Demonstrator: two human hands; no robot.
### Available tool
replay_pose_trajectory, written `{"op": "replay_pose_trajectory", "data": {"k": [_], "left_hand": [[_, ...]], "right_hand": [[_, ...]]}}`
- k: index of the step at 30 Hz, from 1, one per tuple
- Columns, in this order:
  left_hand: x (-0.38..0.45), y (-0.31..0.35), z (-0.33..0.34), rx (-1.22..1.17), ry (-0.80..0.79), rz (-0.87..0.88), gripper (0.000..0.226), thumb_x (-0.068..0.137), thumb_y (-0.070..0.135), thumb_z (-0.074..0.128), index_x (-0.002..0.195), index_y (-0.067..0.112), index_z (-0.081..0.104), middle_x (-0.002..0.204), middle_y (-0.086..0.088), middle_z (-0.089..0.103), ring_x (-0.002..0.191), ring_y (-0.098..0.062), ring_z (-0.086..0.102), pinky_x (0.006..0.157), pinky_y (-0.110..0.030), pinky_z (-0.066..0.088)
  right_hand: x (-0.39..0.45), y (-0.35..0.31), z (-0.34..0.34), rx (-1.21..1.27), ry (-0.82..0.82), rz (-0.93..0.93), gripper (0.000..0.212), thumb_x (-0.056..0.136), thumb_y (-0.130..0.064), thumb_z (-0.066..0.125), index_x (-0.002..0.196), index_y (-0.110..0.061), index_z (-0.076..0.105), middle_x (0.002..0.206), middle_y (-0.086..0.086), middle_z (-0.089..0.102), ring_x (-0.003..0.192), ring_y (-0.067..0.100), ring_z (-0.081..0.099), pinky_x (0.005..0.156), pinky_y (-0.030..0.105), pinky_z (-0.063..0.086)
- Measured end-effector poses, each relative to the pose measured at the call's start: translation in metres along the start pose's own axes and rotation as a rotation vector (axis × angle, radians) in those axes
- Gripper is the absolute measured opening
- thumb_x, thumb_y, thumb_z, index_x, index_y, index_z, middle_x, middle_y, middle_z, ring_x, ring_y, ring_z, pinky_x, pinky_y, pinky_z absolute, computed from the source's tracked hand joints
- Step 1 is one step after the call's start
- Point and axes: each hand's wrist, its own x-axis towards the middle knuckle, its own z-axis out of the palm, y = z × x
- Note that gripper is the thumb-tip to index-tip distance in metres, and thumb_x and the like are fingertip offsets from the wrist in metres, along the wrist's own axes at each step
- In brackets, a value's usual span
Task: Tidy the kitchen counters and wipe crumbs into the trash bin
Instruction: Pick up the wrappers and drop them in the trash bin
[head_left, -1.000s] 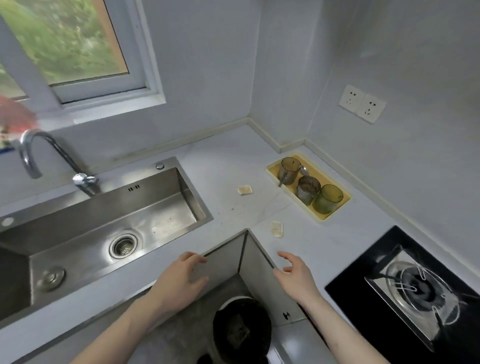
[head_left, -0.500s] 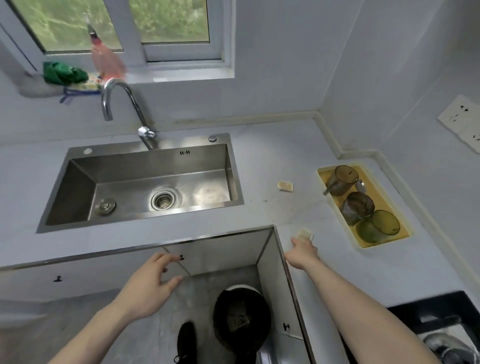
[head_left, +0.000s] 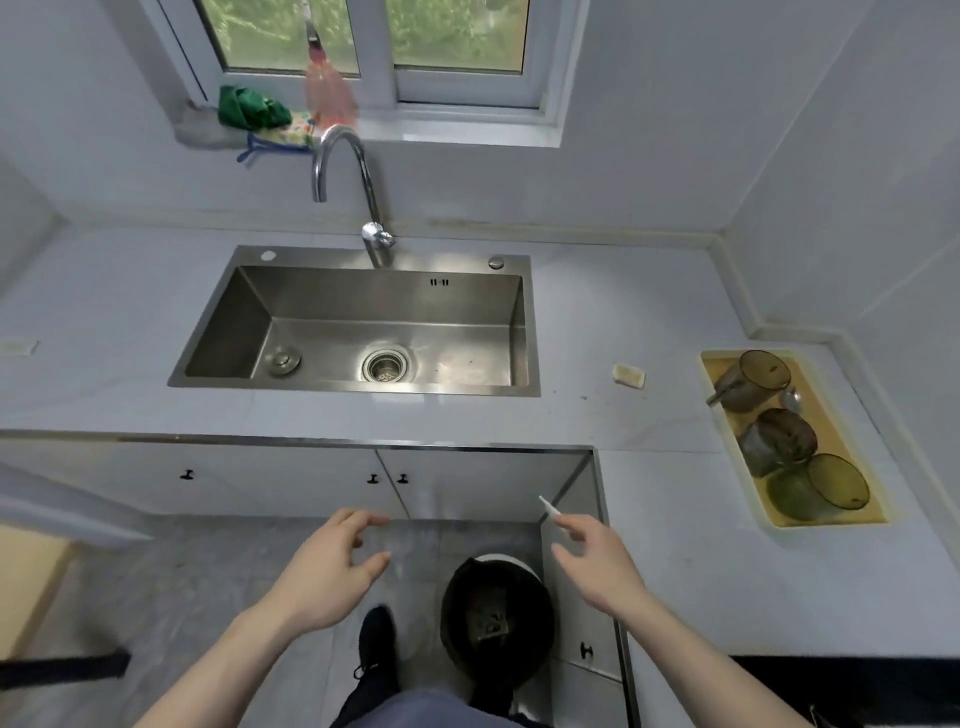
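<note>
The right hand (head_left: 597, 564) pinches a small pale scrap (head_left: 548, 506) in its grip, above the black trash bin (head_left: 496, 618). The left hand (head_left: 327, 566) is open and holds nothing. One more crumb (head_left: 628, 375) lies on the tabletop (head_left: 649, 467) beside the sink (head_left: 358, 319).

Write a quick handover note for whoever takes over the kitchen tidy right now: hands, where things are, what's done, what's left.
Left hand: open, holds nothing, above the floor.
Right hand: pinches a thin pale scrap at its fingertips, up and right of the trash bin.
Trash bin: on the floor in the counter's corner, some waste already inside.
Left: drop the scrap in the bin; one crumb piece lies on the counter right of the sink; cups lie in the yellow tray; counter not yet wiped.
</note>
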Motion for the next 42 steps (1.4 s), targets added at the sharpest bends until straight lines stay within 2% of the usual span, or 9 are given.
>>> {"op": "replay_pose_trajectory", "data": {"k": [2, 5, 8, 11, 18, 24, 30, 36, 42], "left_hand": [[0.000, -0.008, 0.007, 0.004, -0.034, -0.025, 0.040, 0.091, 0.044, 0.064, 0.130, 0.036, 0.055, 0.128, 0.020, 0.050, 0.105, 0.000, 0.057, 0.081, -0.018, 0.043], [0.002, -0.018, 0.017, 0.027, -0.095, -0.047, 0.043, 0.091, 0.045, 0.062, 0.133, 0.036, 0.053, 0.132, 0.019, 0.047, 0.108, -0.002, 0.056, 0.083, -0.017, 0.044], [0.004, -0.021, 0.022, 0.036, -0.121, -0.061, 0.045, 0.091, 0.044, 0.062, 0.134, 0.034, 0.053, 0.132, 0.018, 0.047, 0.109, -0.005, 0.056, 0.085, -0.019, 0.044], [-0.003, -0.027, 0.023, 0.016, -0.090, -0.079, 0.044, 0.091, 0.045, 0.061, 0.133, 0.034, 0.053, 0.130, 0.017, 0.048, 0.108, -0.005, 0.057, 0.085, -0.021, 0.046], [-0.053, -0.072, 0.017, -0.049, 0.017, -0.212, 0.043, 0.091, 0.044, 0.063, 0.132, 0.032, 0.054, 0.128, 0.015, 0.049, 0.105, -0.006, 0.057, 0.084, -0.022, 0.045], [-0.100, -0.132, -0.002, -0.084, 0.057, -0.295, 0.044, 0.091, 0.043, 0.066, 0.132, 0.031, 0.056, 0.128, 0.013, 0.050, 0.107, -0.007, 0.058, 0.084, -0.021, 0.047], [-0.117, -0.193, -0.046, -0.054, 0.044, -0.261, 0.046, 0.091, 0.042, 0.065, 0.134, 0.031, 0.055, 0.135, 0.010, 0.051, 0.113, -0.010, 0.060, 0.081, -0.018, 0.041], [-0.151, -0.279, -0.107, -0.013, 0.122, -0.289, 0.048, 0.091, 0.042, 0.063, 0.136, 0.028, 0.054, 0.134, 0.007, 0.050, 0.123, -0.014, 0.055, 0.098, -0.022, 0.039], [-0.200, -0.357, -0.157, -0.018, 0.230, -0.466, 0.052, 0.089, 0.040, 0.063, 0.138, 0.023, 0.055, 0.137, 0.002, 0.046, 0.127, -0.019, 0.050, 0.109, -0.028, 0.038]], "right_hand": [[-0.010, 0.002, 0.026, -0.020, -0.093, 0.021, 0.046, 0.087, -0.033, 0.068, 0.132, -0.029, 0.065, 0.120, -0.019, 0.063, 0.113, 0.005, 0.062, 0.091, 0.016, 0.042], [-0.014, 0.005, 0.061, -0.060, -0.203, 0.065, 0.049, 0.087, -0.034, 0.066, 0.136, -0.028, 0.063, 0.129, -0.014, 0.064, 0.115, 0.007, 0.061, 0.088, 0.015, 0.041], [-0.014, 0.008, 0.085, -0.092, -0.282, 0.105, 0.053, 0.090, -0.030, 0.065, 0.141, -0.020, 0.059, 0.143, -0.006, 0.059, 0.129, 0.012, 0.057, 0.100, 0.018, 0.042], [-0.018, 0.010, 0.097, -0.134, -0.295, 0.130, 0.051, 0.091, -0.031, 0.063, 0.141, -0.020, 0.059, 0.157, -0.002, 0.044, 0.141, 0.016, 0.046, 0.112, 0.024, 0.035], [-0.016, -0.019, 0.120, -0.222, -0.358, 0.010, 0.049, 0.090, -0.028, 0.064, 0.138, -0.020, 0.062, 0.155, -0.001, 0.046, 0.146, 0.011, 0.038, 0.116, 0.021, 0.027], [-0.034, -0.089, 0.137, -0.219, -0.337, -0.093, 0.046, 0.089, -0.024, 0.064, 0.134, -0.019, 0.064, 0.152, 0.000, 0.050, 0.142, 0.014, 0.044, 0.118, 0.024, 0.030], [-0.067, -0.179, 0.178, -0.275, -0.301, -0.215, 0.047, 0.092, -0.037, 0.061, 0.139, -0.033, 0.058, 0.158, -0.010, 0.039, 0.143, 0.010, 0.041, 0.115, 0.025, 0.028], [-0.090, -0.291, 0.252, -0.308, -0.349, -0.405, 0.045, 0.095, -0.035, 0.062, 0.140, -0.032, 0.056, 0.158, -0.010, 0.038, 0.146, 0.007, 0.035, 0.117, 0.022, 0.025], [-0.109, -0.378, 0.312, -0.361, -0.449, -0.583, 0.049, 0.093, -0.032, 0.062, 0.141, -0.032, 0.055, 0.158, -0.008, 0.039, 0.145, 0.009, 0.036, 0.116, 0.021, 0.024]]}}
